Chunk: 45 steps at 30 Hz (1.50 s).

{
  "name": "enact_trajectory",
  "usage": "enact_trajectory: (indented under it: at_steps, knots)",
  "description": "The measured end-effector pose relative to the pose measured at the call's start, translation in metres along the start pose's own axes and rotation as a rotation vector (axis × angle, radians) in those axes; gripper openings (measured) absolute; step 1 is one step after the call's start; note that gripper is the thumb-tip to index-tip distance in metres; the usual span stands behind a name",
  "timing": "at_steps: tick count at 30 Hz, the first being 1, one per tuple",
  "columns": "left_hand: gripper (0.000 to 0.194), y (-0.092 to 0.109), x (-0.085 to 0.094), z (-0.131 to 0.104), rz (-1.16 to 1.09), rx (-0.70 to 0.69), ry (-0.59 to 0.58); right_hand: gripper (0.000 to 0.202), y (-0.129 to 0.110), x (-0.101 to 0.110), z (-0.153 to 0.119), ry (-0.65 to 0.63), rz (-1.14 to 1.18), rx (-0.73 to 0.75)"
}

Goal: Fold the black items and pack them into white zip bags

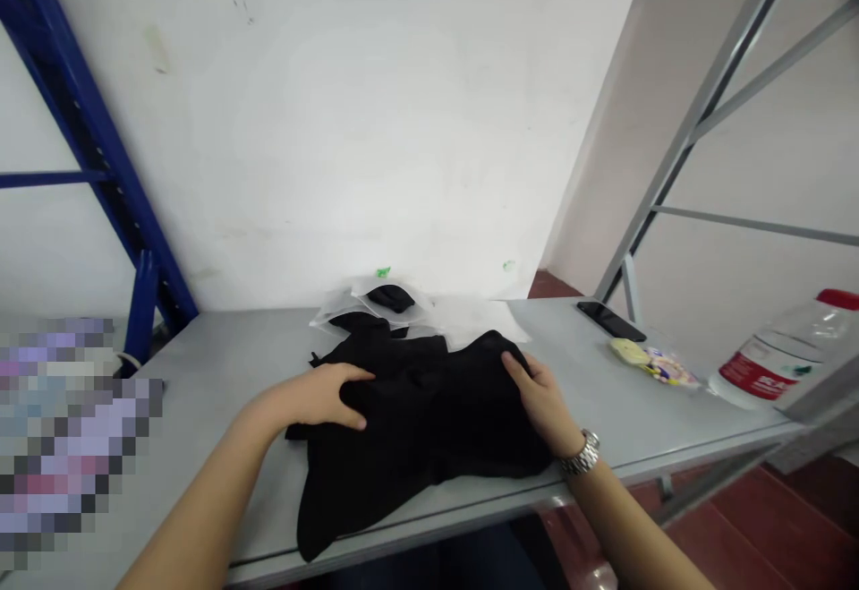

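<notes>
A black garment (436,411) lies rumpled on the grey table, and its lower left corner hangs over the front edge. On its left part rests my left hand (328,396), thumb and forefinger spread apart on the cloth. My right hand (540,393), with a metal watch at the wrist, holds the garment's right edge, thumb on top and fingers partly hidden. Just behind the garment are translucent plastic bags (342,299), with a black thing (391,298) inside one. What kind of garment it is cannot be made out.
On the grey table (221,366) a black phone (610,320), a small yellow packet (629,352) and a colourful beaded item (667,366) lie to the right. Beyond them a red-capped bottle (782,357) stands tilted in view. Blue (100,151) and grey (698,124) frames flank the table; a white wall rises behind.
</notes>
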<state>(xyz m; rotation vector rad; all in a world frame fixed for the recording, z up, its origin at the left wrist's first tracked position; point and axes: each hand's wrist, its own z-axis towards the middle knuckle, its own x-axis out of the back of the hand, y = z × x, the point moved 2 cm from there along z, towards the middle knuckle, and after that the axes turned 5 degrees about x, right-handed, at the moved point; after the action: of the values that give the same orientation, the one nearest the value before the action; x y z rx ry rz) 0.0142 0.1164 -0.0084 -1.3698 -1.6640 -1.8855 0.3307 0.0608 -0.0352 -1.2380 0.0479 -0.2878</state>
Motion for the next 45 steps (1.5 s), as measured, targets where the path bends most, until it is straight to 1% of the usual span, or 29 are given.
enact_trajectory:
  at_steps: [2, 3, 4, 7, 9, 10, 13, 15, 17, 19, 20, 21, 23, 25, 26, 28, 30, 31, 33, 35, 36, 37, 39, 40, 41, 42, 43, 44, 45]
  knots:
    - [0.078, -0.004, 0.001, -0.002, -0.025, 0.046, -0.006, 0.034, 0.001, 0.0, 0.0, 0.017, 0.014, -0.002]
    - [0.079, -0.006, 0.0, -0.002, -0.054, 0.056, 0.012, 0.034, 0.002, 0.0, 0.001, 0.028, 0.014, -0.002]
    - [0.073, -0.007, 0.0, -0.001, -0.087, 0.064, 0.045, 0.034, 0.003, 0.001, 0.001, 0.044, 0.014, -0.003]
    - [0.037, -0.009, 0.003, 0.002, -0.169, 0.081, 0.138, 0.034, 0.007, 0.002, 0.003, 0.122, 0.056, -0.008]
    - [0.017, -0.007, 0.012, 0.003, -0.187, 0.082, 0.172, 0.033, 0.008, 0.002, 0.004, 0.162, 0.11, -0.011]
    - [0.011, -0.005, 0.018, 0.001, -0.191, 0.078, 0.194, 0.033, 0.007, 0.003, 0.004, 0.179, 0.135, -0.012]
    - [0.01, 0.008, 0.04, -0.013, -0.281, 0.029, 0.295, 0.034, -0.001, 0.011, 0.003, 0.288, 0.202, -0.003]
    - [0.014, 0.017, 0.052, -0.028, -0.495, -0.012, 0.351, 0.035, -0.012, 0.021, 0.004, 0.364, 0.25, 0.016]
    - [0.02, 0.021, 0.058, -0.039, -0.765, -0.033, 0.397, 0.034, -0.023, 0.033, 0.008, 0.385, 0.274, 0.041]
    - [0.025, 0.021, 0.058, -0.04, -0.925, -0.005, 0.422, 0.033, -0.03, 0.041, 0.019, 0.323, 0.252, 0.044]
    - [0.027, 0.018, 0.055, -0.036, -0.945, 0.028, 0.403, 0.032, -0.031, 0.043, 0.025, 0.267, 0.224, 0.018]
    - [0.029, 0.014, 0.051, -0.03, -0.925, 0.074, 0.355, 0.032, -0.028, 0.043, 0.032, 0.194, 0.184, -0.03]
    - [0.035, 0.004, 0.041, -0.014, -0.798, 0.194, 0.209, 0.03, -0.018, 0.04, 0.042, 0.031, 0.103, -0.166]
    - [0.038, -0.008, 0.03, -0.001, -0.648, 0.301, 0.047, 0.029, -0.002, 0.038, 0.043, -0.067, 0.069, -0.284]
    - [0.04, -0.013, 0.025, 0.003, -0.594, 0.333, -0.006, 0.031, 0.005, 0.037, 0.04, -0.093, 0.078, -0.325]
    - [0.041, -0.019, 0.019, 0.006, -0.542, 0.34, -0.047, 0.04, 0.018, 0.038, 0.03, -0.111, 0.123, -0.375]
    - [0.037, -0.022, 0.016, 0.005, -0.511, 0.3, -0.035, 0.047, 0.025, 0.041, 0.018, -0.138, 0.137, -0.376]
    - [0.032, -0.023, 0.015, 0.004, -0.479, 0.284, -0.033, 0.046, 0.027, 0.042, 0.013, -0.168, 0.134, -0.358]
    - [0.021, -0.023, 0.015, 0.003, -0.405, 0.269, -0.057, 0.037, 0.027, 0.043, 0.009, -0.233, 0.125, -0.33]
    - [0.015, -0.017, 0.021, 0.007, -0.347, 0.259, -0.064, 0.027, 0.023, 0.044, 0.015, -0.264, 0.126, -0.321]
    - [0.015, -0.011, 0.028, 0.01, -0.328, 0.233, -0.009, 0.023, 0.019, 0.044, 0.021, -0.247, 0.126, -0.31]
    - [0.016, -0.002, 0.037, 0.013, -0.308, 0.188, 0.099, 0.021, 0.013, 0.045, 0.029, -0.214, 0.128, -0.279]
    - [0.017, 0.023, 0.062, 0.013, -0.236, 0.062, 0.432, 0.018, -0.004, 0.048, 0.049, -0.127, 0.156, -0.135]
    - [0.018, 0.038, 0.074, 0.01, -0.192, -0.009, 0.616, 0.02, -0.015, 0.05, 0.059, -0.085, 0.182, -0.037]
    - [0.017, 0.052, 0.085, 0.004, -0.15, -0.077, 0.767, 0.023, -0.025, 0.052, 0.067, -0.048, 0.215, 0.065]
    - [0.017, 0.065, 0.093, -0.005, -0.116, -0.148, 0.855, 0.028, -0.034, 0.054, 0.073, -0.015, 0.248, 0.157]
    - [0.017, 0.074, 0.097, -0.015, -0.089, -0.232, 0.905, 0.031, -0.04, 0.057, 0.077, 0.005, 0.267, 0.23]
    - [0.017, 0.079, 0.097, -0.025, -0.057, -0.32, 0.905, 0.033, -0.044, 0.06, 0.077, 0.014, 0.258, 0.281]
    - [0.017, 0.079, 0.093, -0.036, -0.023, -0.407, 0.876, 0.033, -0.044, 0.062, 0.075, 0.002, 0.216, 0.307]
